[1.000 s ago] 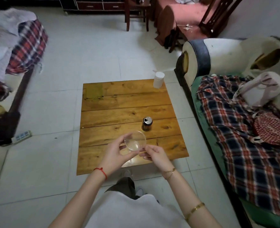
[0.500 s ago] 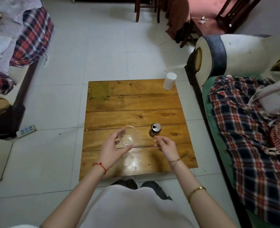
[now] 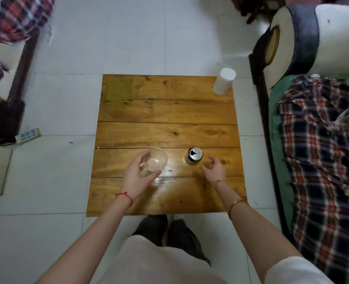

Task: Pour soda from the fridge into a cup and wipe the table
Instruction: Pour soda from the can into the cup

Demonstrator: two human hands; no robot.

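Person: standing at the near edge of the table, wearing a pale top, both bare forearms reaching forward over the wood.
Left hand: curling its fingers and thumb around the near left side of the clear cup, a red string sitting around the wrist.
Cup: standing upright on the second plank from the near edge, left of centre, looking clear through to its base.
Right hand: hovering just beside the can at its near right, fingers loosely curled and gripping nothing; whether a fingertip is brushing the can is hard to tell. A thin chain is sitting at the wrist and a gold bangle further up the forearm.
Can: standing upright on the same plank as the cup, to the cup's right and apart from it, its top showing an opened mouth.
Wet patch: shining on the wood just on the near side of the cup.
Cloth: lying flat, olive green, in the far left corner of the table.
White container: standing at the far right corner.
Surroundings: white floor tiles lying all around; a sofa with a plaid blanket running along the right side; a power strip lying on the floor at left.
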